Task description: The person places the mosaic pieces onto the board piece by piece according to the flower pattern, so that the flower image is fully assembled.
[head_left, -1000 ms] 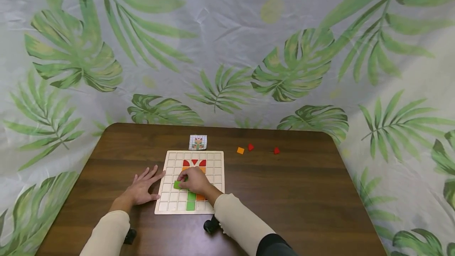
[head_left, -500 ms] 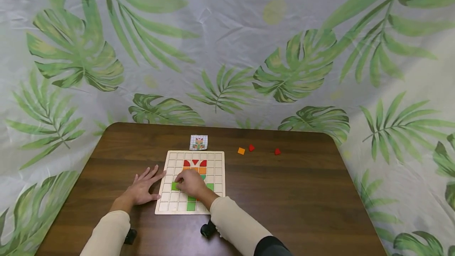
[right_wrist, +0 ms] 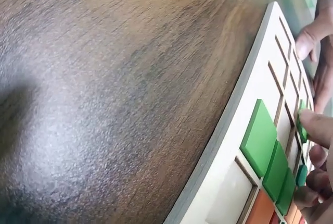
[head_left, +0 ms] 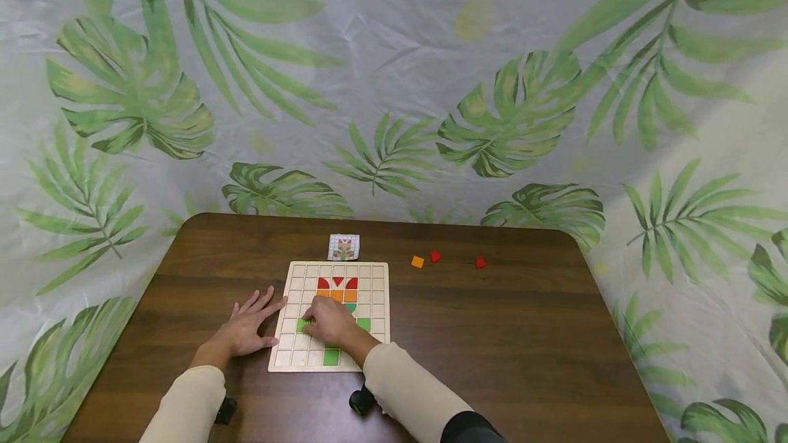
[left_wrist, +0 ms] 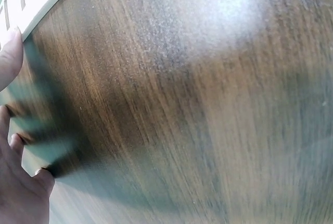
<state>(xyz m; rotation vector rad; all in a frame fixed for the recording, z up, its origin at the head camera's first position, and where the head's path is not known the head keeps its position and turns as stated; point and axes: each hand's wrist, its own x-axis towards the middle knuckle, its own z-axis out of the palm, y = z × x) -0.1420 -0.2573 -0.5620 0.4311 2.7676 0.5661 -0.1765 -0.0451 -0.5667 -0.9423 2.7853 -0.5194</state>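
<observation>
A pale wooden grid board lies on the table with flat coloured tiles in its squares. At its left edge my left hand rests with fingers spread, thumb and a fingertip touching the rim. My right hand is over the board's middle, fingers curled, with a green tile at its thumb and fingertips, in the left part of the grid. In the right wrist view the thumb touches that green tile; its far side is hidden. Other green tiles, orange tiles and red tiles sit in the board.
A small printed pattern card lies behind the board. To the right lie a loose orange square tile and two red tiles, one nearer and one farther right. A leaf-patterned cloth hangs behind the brown table.
My right hand has moved slightly left and down with the green tile, which now lies lower against the grid. The left hand has stayed still.
</observation>
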